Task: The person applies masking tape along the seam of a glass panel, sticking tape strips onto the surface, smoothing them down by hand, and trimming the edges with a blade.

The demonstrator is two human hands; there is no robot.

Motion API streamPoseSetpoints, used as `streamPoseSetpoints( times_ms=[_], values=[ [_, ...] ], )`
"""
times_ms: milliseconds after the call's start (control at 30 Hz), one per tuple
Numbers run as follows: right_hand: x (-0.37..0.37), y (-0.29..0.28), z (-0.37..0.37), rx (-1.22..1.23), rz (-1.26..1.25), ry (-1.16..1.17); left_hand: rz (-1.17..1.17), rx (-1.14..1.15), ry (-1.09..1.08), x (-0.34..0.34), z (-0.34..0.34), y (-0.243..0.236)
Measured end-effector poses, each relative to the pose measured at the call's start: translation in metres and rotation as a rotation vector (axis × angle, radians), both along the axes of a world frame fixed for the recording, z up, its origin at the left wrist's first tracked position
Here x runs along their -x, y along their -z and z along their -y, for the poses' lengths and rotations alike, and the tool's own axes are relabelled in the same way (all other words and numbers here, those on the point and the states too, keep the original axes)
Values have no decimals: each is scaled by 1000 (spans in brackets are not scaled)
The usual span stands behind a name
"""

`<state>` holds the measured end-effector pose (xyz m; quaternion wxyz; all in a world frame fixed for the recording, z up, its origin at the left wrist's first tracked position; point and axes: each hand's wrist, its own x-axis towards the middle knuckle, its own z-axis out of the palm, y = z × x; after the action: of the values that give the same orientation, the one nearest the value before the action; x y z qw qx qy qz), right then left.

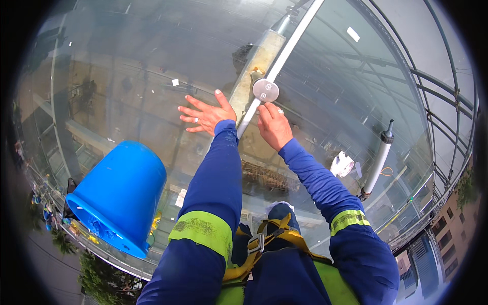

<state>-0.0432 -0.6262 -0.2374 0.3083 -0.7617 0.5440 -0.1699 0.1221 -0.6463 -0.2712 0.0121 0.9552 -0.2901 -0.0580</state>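
My left hand (207, 116) is spread wide, palm down, over the glass panel (152, 46) on the left of a white joint strip (295, 43). It holds nothing; a ring shows on one finger. A round metal disc (266, 90) with two small fittings sits on the strip, between and just beyond my hands. Close below the disc, my right hand (274, 126) is closed, its fingertips bunched together at the strip's right edge. Whatever may be between those fingertips is too small or hidden to make out.
A blue bucket (124, 185) lies tipped at the left. On the right are a caulking gun (377, 165) and a white tape roll (342, 164). Curved metal framing (437, 84) borders the glass. Ground and trees (104, 274) show far below. A yellow harness strap (249, 262) crosses my lap.
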Motion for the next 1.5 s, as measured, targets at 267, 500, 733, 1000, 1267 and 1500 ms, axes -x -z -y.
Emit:
streamPoseSetpoints(
  times_ms=[267,500,733,1000,1267,1500],
  values=[
    [6,-7,-5,-219,185,94,-43,-26,5,0,2,-1],
    [-178,-12,99,-52,482,-167,578,-538,91,-37,-34,60],
    [-222,25,113,68,-109,-470,105,-135,3,10,-14,20],
    [-246,12,116,81,20,-368,91,-106,-7,-11,-16,12],
    [-262,29,95,-512,293,-456,12,-136,29,10,-7,25],
    [-114,-34,255,87,709,173,48,-22,-17,-16,-10,6]
  ],
)
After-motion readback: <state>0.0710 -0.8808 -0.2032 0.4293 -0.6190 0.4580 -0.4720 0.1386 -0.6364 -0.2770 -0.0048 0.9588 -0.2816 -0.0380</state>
